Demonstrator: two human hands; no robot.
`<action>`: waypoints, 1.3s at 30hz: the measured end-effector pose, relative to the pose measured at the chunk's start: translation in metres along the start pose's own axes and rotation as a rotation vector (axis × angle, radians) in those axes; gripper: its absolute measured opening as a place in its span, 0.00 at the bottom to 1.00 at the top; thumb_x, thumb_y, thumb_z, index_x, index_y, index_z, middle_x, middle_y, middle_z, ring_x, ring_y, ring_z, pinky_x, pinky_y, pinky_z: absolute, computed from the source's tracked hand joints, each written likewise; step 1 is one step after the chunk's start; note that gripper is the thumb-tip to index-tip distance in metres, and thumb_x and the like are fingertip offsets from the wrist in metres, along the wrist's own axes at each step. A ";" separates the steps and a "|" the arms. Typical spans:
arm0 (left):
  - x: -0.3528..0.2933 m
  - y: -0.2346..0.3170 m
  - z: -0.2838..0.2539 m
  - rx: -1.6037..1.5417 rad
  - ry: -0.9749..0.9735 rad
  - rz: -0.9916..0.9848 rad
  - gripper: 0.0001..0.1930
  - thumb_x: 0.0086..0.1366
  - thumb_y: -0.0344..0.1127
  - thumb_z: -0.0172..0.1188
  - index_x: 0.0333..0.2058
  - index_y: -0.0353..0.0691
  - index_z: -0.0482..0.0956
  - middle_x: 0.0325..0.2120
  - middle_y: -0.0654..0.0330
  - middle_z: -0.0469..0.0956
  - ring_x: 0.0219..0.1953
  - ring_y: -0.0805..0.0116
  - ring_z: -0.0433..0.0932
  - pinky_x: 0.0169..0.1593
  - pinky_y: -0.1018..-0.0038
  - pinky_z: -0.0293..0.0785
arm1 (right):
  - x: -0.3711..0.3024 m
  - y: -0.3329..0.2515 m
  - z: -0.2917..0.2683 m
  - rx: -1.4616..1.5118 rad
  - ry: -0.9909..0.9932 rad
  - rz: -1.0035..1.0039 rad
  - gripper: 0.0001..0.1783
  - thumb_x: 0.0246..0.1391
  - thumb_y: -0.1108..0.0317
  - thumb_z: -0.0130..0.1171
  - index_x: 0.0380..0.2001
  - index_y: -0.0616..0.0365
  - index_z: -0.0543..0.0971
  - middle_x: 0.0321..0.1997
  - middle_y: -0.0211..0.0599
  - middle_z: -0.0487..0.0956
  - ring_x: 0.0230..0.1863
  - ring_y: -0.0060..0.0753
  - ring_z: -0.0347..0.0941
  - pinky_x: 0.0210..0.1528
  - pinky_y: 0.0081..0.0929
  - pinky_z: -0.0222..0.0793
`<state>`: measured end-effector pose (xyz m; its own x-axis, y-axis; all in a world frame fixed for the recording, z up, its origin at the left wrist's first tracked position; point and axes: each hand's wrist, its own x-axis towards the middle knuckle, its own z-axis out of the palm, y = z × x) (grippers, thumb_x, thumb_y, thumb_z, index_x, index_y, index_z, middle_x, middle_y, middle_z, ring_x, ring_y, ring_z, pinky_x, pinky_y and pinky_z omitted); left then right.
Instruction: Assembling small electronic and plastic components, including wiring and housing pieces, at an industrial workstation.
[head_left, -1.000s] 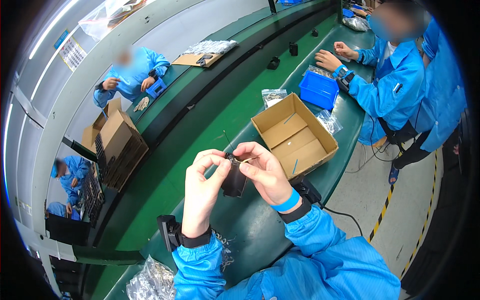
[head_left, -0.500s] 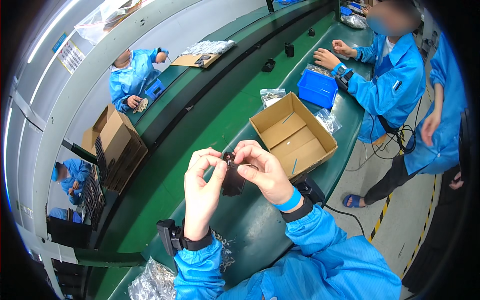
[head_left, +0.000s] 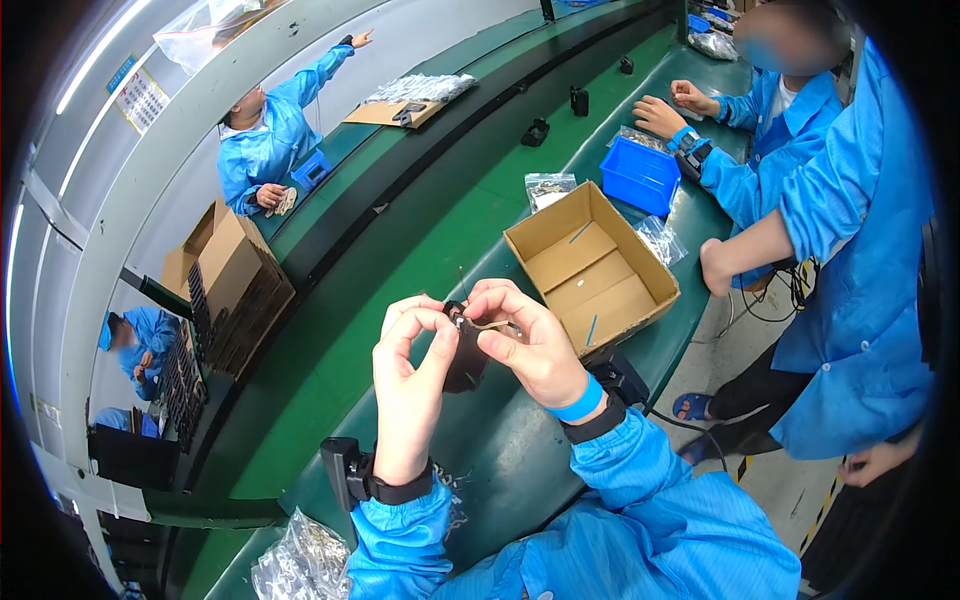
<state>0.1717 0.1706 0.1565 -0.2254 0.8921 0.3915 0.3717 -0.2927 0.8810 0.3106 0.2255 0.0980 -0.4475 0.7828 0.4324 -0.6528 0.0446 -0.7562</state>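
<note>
Between both hands, above the dark green bench, is a small black plastic housing (head_left: 464, 368) with a thin wire standing up from its top. My left hand (head_left: 412, 352) pinches it from the left with thumb and fingers. From the right, my right hand (head_left: 524, 345) closes on its upper part, and a short light-coloured strip or wire (head_left: 492, 325) shows by the thumb and fingers. The exact contact of the fingertips is partly hidden. Below the left wrist, small metal-looking pieces (head_left: 455, 505) lie scattered on the bench.
An open cardboard box (head_left: 590, 270) with a few bits inside stands beyond my right hand. Past it are a blue bin (head_left: 640, 175) and small plastic bags (head_left: 660, 240). A bag of parts (head_left: 300, 560) lies at lower left. Co-workers sit and stand right; the green conveyor (head_left: 400, 270) carries black housings.
My hands hold nearly the same place, and the light strip shows more at my right fingers. The standing co-worker at right has leaned nearer the bench; one across the line has raised an arm.
</note>
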 end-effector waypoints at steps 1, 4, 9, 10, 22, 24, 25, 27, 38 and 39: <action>0.002 0.001 -0.002 0.008 -0.041 -0.026 0.06 0.57 0.30 0.63 0.27 0.36 0.75 0.40 0.58 0.72 0.48 0.64 0.71 0.55 0.68 0.64 | 0.000 0.000 -0.001 -0.011 0.004 -0.007 0.12 0.58 0.73 0.57 0.45 0.62 0.74 0.53 0.34 0.62 0.55 0.24 0.64 0.58 0.25 0.63; 0.005 0.004 -0.008 0.123 -0.076 0.014 0.06 0.57 0.29 0.62 0.27 0.36 0.75 0.39 0.58 0.73 0.47 0.65 0.72 0.54 0.69 0.65 | -0.001 0.001 -0.001 -0.044 0.008 -0.006 0.11 0.58 0.73 0.57 0.44 0.62 0.74 0.53 0.34 0.62 0.55 0.24 0.64 0.58 0.25 0.62; 0.009 0.007 -0.010 0.196 -0.072 0.049 0.06 0.56 0.29 0.62 0.26 0.35 0.74 0.37 0.58 0.74 0.45 0.65 0.73 0.54 0.69 0.66 | 0.001 0.001 0.003 -0.057 0.012 -0.018 0.10 0.58 0.75 0.57 0.43 0.62 0.74 0.52 0.34 0.62 0.55 0.25 0.63 0.58 0.25 0.62; 0.009 0.007 -0.011 0.151 -0.066 -0.006 0.06 0.56 0.29 0.62 0.26 0.35 0.74 0.38 0.57 0.74 0.44 0.65 0.74 0.54 0.69 0.66 | 0.002 0.002 0.004 -0.052 0.012 -0.053 0.10 0.57 0.75 0.56 0.43 0.62 0.74 0.51 0.34 0.62 0.55 0.25 0.63 0.59 0.25 0.62; 0.000 0.007 -0.007 0.041 0.050 -0.093 0.05 0.58 0.29 0.63 0.28 0.35 0.77 0.41 0.56 0.77 0.46 0.66 0.74 0.54 0.70 0.66 | 0.002 0.005 0.011 -0.196 0.028 -0.180 0.07 0.59 0.76 0.54 0.41 0.60 0.72 0.49 0.35 0.61 0.54 0.29 0.63 0.61 0.28 0.60; 0.000 0.007 -0.009 -0.241 -0.004 -0.262 0.04 0.58 0.29 0.63 0.29 0.36 0.77 0.42 0.57 0.77 0.46 0.67 0.74 0.54 0.70 0.66 | 0.002 0.002 0.013 -0.191 0.024 -0.187 0.07 0.59 0.75 0.54 0.41 0.60 0.71 0.49 0.35 0.61 0.54 0.29 0.63 0.61 0.28 0.59; 0.000 0.005 -0.011 -0.216 -0.019 -0.227 0.04 0.58 0.30 0.63 0.29 0.36 0.78 0.43 0.57 0.77 0.46 0.68 0.74 0.55 0.70 0.66 | 0.002 -0.001 0.015 -0.188 0.015 -0.189 0.07 0.59 0.75 0.53 0.41 0.60 0.71 0.49 0.35 0.60 0.54 0.29 0.63 0.61 0.28 0.59; 0.000 0.004 -0.012 -0.193 -0.034 -0.193 0.04 0.59 0.30 0.63 0.30 0.36 0.79 0.44 0.58 0.77 0.47 0.68 0.74 0.55 0.70 0.66 | 0.002 -0.001 0.016 -0.186 0.006 -0.189 0.07 0.60 0.75 0.53 0.41 0.60 0.71 0.49 0.35 0.60 0.54 0.29 0.63 0.61 0.28 0.58; -0.004 0.009 -0.007 0.067 0.123 0.027 0.05 0.55 0.28 0.66 0.31 0.36 0.81 0.41 0.54 0.78 0.47 0.64 0.75 0.55 0.67 0.66 | 0.001 0.002 0.016 -0.231 -0.018 -0.223 0.07 0.60 0.74 0.53 0.41 0.59 0.69 0.49 0.36 0.59 0.55 0.30 0.61 0.63 0.30 0.55; -0.004 0.011 -0.007 0.067 0.124 0.028 0.05 0.55 0.28 0.66 0.31 0.36 0.81 0.41 0.54 0.78 0.47 0.64 0.75 0.55 0.67 0.66 | 0.001 0.002 0.017 -0.231 -0.018 -0.224 0.07 0.60 0.74 0.53 0.41 0.59 0.69 0.49 0.36 0.59 0.55 0.30 0.61 0.63 0.30 0.55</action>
<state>0.1699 0.1610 0.1661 -0.3223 0.8334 0.4489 0.4376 -0.2893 0.8513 0.2986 0.2157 0.1047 -0.3208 0.7266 0.6076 -0.5814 0.3553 -0.7319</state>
